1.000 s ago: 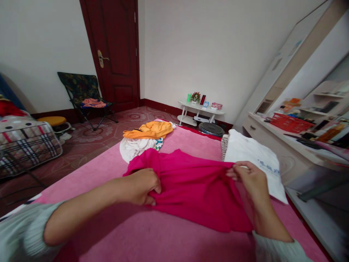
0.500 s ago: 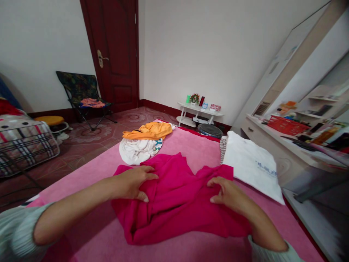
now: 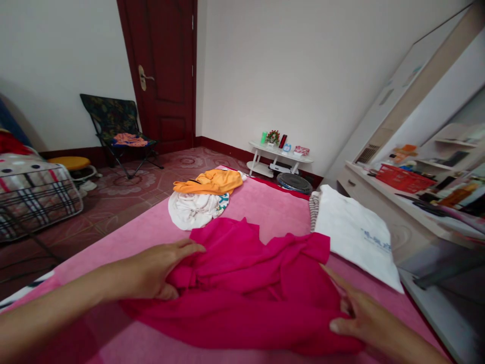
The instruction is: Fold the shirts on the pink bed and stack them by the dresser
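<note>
Both hands have drawn apart and come nearer the person's body since half a second ago, and the bright pink cloth (image 3: 246,290) has widened with them, its near edge now reaching lower and further left. One second ago the right hand (image 3: 364,311) pinched a corner at the cloth's right; now its thumb and forefinger stand well parted at the cloth's right edge, the other fingers curled, with no pinch to be seen. The left hand (image 3: 155,273) lies on the left edge, fingers loosely bent and thumb spread away from them; whether its hidden fingertips grip a fold I cannot tell.

Taking the cloth as the clock's centre, with twelve pointing away from the person, the left hand is at nine and the right at about four. The cloth lies on the pink cover (image 3: 282,207), ridged and creased through its middle. To my eye, the change means it is being spread and settled rather than lifted, and it looks far from smooth.

Around it, nothing else has shifted: the orange cloth (image 3: 212,182) and the crumpled white cloth (image 3: 193,210) stay towards eleven, the lettered white shirt (image 3: 352,237) at two.
</note>
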The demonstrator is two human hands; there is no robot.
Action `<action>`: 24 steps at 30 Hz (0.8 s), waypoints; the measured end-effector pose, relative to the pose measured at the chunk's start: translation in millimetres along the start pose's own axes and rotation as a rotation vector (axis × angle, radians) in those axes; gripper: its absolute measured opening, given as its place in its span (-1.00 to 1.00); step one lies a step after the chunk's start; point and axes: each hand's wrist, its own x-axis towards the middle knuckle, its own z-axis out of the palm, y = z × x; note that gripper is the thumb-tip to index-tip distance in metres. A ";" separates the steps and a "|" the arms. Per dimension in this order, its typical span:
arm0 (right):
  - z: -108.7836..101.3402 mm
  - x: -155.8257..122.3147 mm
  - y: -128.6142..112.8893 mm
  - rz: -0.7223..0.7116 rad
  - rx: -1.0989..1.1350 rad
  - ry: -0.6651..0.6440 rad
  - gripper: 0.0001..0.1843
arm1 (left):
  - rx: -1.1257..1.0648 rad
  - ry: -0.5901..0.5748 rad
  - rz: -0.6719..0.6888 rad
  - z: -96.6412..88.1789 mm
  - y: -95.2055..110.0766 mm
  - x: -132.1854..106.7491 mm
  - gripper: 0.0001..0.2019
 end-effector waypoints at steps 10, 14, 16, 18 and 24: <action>4.9 58.4 -64.3 -0.123 -0.662 -0.361 -0.88 | -0.113 -0.204 -0.227 -15.9 32.8 5.4 -0.72; -44.4 108.8 -131.0 -0.213 -0.600 0.018 -0.89 | -0.216 0.045 -0.316 -82.8 22.7 18.0 -0.83; -73.0 137.1 -162.0 -0.333 -0.470 0.415 -0.91 | -0.096 0.395 -0.340 -122.9 17.6 33.1 -0.76; -94.4 159.3 -179.6 -0.413 -0.343 0.640 -0.63 | 0.097 0.761 -0.294 -152.3 11.1 52.7 -0.71; -101.6 182.8 -99.4 -0.256 -0.356 0.856 -0.55 | 0.343 0.755 0.046 -97.7 -41.7 113.9 -0.53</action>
